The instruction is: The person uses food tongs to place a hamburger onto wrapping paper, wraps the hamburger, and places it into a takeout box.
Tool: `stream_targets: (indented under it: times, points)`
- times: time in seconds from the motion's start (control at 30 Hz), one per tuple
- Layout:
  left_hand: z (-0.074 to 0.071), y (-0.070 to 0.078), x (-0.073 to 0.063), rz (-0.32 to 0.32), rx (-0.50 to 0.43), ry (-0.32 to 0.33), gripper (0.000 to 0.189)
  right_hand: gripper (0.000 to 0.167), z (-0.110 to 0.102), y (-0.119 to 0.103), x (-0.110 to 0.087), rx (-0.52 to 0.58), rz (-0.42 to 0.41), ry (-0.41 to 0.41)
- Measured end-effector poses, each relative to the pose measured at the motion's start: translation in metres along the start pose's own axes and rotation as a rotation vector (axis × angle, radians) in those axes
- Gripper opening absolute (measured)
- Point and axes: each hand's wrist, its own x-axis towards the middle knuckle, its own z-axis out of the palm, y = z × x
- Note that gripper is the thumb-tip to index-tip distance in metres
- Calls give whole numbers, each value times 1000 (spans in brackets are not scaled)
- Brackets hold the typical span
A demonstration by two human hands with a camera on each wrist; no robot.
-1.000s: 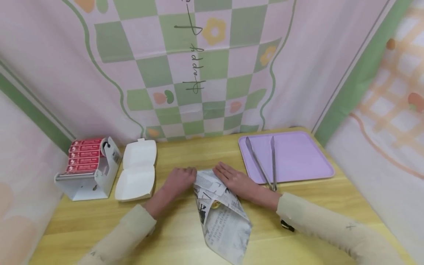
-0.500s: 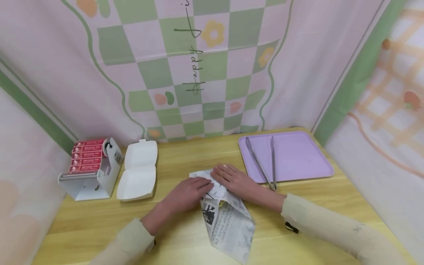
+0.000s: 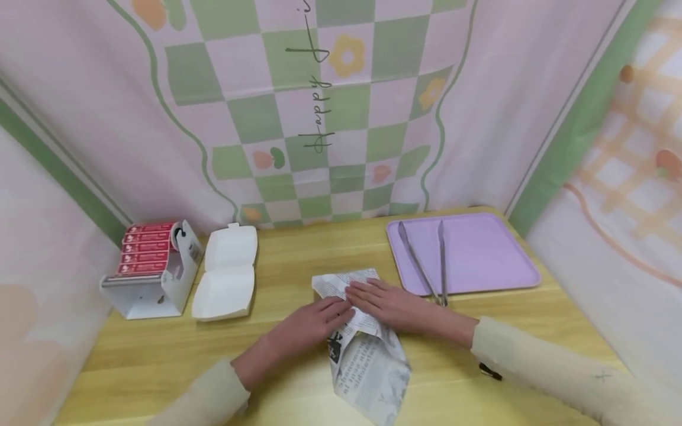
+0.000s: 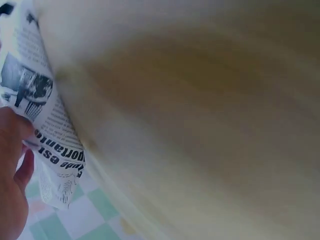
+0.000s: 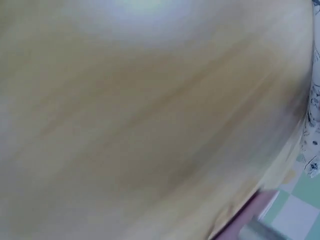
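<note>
A sheet of newspaper-print wrapping paper (image 3: 370,376), folded into a packet, lies on the wooden table, with its loose pointed flap toward the person. My left hand (image 3: 311,324) rests its fingers on the packet's left side, just short of the right fingertips. From the right, my right hand (image 3: 386,303) lies flat with straight fingers over the folded top. What is inside the paper is hidden. The left wrist view shows the left hand (image 4: 15,160) against the printed paper (image 4: 47,120), thumb below the fingers. Only the packet's edge (image 5: 314,120) shows in the right wrist view.
An open white clamshell box (image 3: 226,290) stands left, beside a white dispenser (image 3: 178,284) with a roll of red labels (image 3: 146,248). At the back right, metal tongs (image 3: 442,260) lie on a purple tray (image 3: 490,254). A patterned curtain (image 3: 341,118) hangs behind the table (image 3: 288,390).
My left hand has moved from the packet's far left corner onto its middle, as the paper there was folded over. The right hand slid slightly nearer. The yellowish filling seen earlier is now covered.
</note>
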Motion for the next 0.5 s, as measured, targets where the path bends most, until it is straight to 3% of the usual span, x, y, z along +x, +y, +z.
stream_targets:
  times: [0.13, 0.27, 0.4, 0.5]
  points:
    - [1, 7, -10, -7, 49, -140, 63, 71, 0, 3, -15, 16, -50, -81]
    - [-1, 14, -16, -50, 7, -246, 93, 89, 4, 4, -22, 38, -79, -96]
    - [1, 20, -17, -84, -49, -279, 101, 85, 7, 1, -25, 86, -88, -35]
    - [3, 24, -17, -83, -50, -262, 87, 75, 9, -5, -27, 68, -86, 38]
